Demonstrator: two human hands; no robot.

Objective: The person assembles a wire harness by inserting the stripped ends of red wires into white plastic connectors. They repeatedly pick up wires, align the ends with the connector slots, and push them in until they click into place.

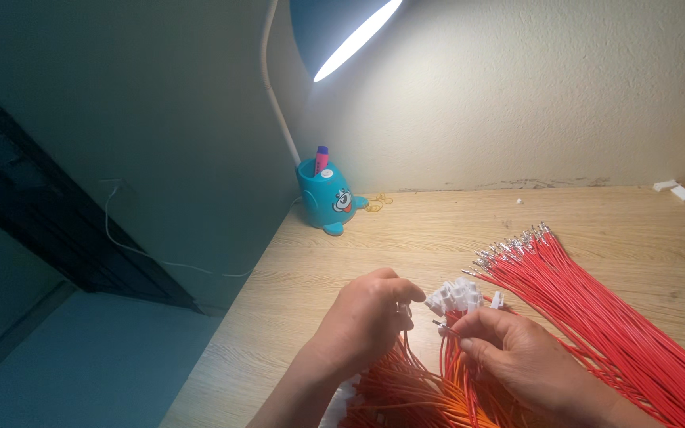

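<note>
At the far left a white cable (pixel 132 250) hangs down the dark wall, and a teal cartoon-shaped lamp base (pixel 328 198) with a pen in it stands at the back of the wooden table (pixel 406 238), its lamp head (pixel 342 28) shining from above. The left hand (pixel 366 321) is curled nearly closed, thumb and forefinger pinched on what seems to be a small white connector, though the grip is partly hidden. Just right of it lies a cluster of white connectors (pixel 455 297), touching the orange wires (pixel 414 388) that run toward the camera. The right hand (pixel 517 349) pinches one wire's metal-tipped end (pixel 440 324) between thumb and forefinger, aimed at the left hand. This looks like the insertion step; it would call for lining the terminal squarely with the housing's slot. At right, a loose bundle of red wires (pixel 596 309) fans out, thin, glossy, with bare silver terminals.
</note>
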